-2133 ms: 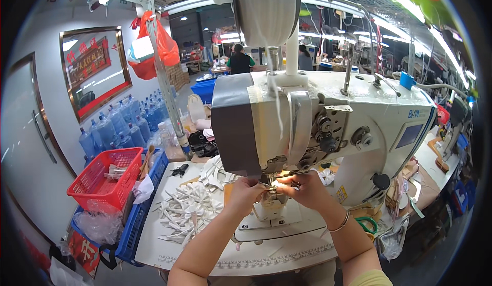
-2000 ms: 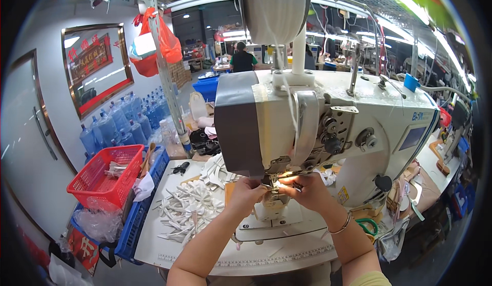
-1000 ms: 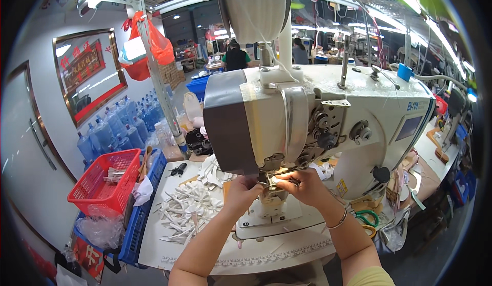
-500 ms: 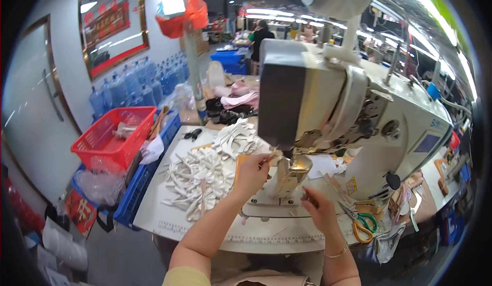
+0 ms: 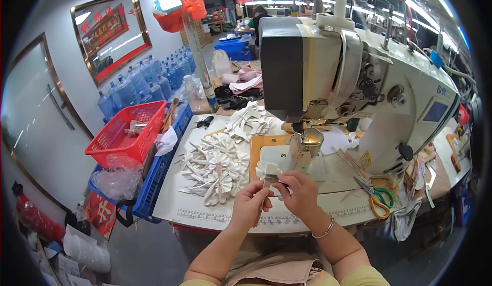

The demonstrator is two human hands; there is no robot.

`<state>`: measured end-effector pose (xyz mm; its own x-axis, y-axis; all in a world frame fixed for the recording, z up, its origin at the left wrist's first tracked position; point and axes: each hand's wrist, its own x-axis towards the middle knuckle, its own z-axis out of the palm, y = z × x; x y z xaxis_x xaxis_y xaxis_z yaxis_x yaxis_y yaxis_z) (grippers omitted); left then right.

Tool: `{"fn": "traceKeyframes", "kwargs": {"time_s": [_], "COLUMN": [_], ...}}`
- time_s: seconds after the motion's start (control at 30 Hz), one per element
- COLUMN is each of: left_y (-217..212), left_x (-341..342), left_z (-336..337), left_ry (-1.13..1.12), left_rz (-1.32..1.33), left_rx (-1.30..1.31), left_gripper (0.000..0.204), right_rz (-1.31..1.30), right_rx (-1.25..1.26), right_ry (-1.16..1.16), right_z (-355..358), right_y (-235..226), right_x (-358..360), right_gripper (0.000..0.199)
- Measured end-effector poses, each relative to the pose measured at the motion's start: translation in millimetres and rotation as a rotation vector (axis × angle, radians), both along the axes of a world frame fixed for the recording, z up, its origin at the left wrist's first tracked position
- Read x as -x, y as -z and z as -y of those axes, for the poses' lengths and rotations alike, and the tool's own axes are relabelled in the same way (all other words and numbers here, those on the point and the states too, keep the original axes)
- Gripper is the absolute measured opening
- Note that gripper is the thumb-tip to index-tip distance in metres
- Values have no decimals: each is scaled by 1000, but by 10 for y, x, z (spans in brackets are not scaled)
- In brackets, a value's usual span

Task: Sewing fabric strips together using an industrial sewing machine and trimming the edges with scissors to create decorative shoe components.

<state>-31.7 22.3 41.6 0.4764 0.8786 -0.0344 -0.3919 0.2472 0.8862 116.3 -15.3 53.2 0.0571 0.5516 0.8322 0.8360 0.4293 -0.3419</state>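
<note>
My two hands meet in front of the sewing machine [image 5: 328, 76], above the front of its white table. My left hand [image 5: 251, 203] is closed in a pinch, with a narrow pinkish strip [image 5: 257, 218] hanging below its fingers. My right hand [image 5: 300, 196] pinches a small white looped piece [image 5: 265, 167] at the fingertips; a greyish bit shows at its lower edge, too small to name. Just behind the hands is the machine's post and needle area [image 5: 309, 141]. To the left lies a heap of white bow-like pieces [image 5: 218, 165].
Scissors with green and orange handles [image 5: 382, 201] lie at the right among scraps. Black snips [image 5: 204, 122] rest at the table's back left. A red basket [image 5: 123, 132] sits over a blue crate [image 5: 151, 194] beside the table. A printed ruler [image 5: 215, 218] runs along the front edge.
My left hand has come down from beside the needle toward the front edge. My right hand has moved left to meet it, and the white piece now shows between them. The view has shifted slightly.
</note>
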Motion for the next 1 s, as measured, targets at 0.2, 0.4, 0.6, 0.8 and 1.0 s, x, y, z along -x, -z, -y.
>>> {"fn": "traceKeyframes", "kwargs": {"time_s": [0.2, 0.4, 0.6, 0.8, 1.0], "left_y": [32, 84, 155, 219, 638], "left_x": [-6, -23, 463, 19, -588], "left_z": [-35, 39, -590, -280, 334], "left_ry": [44, -7, -607, -429, 105], "left_rz": [-11, -60, -1028, -844, -813], "left_rx": [64, -9, -1031, -1172, -1264], "left_gripper": [20, 19, 38, 32, 22], "right_rz": [-249, -122, -298, -661, -353], "right_rx": [88, 110, 367, 424, 394], "right_ry": [-53, -19, 107, 327, 284], "right_z": [48, 58, 329, 722, 913], "right_y": [123, 134, 348, 624, 594], "right_x": [-47, 24, -426, -839, -1040], "right_gripper": [22, 20, 19, 19, 19]}}
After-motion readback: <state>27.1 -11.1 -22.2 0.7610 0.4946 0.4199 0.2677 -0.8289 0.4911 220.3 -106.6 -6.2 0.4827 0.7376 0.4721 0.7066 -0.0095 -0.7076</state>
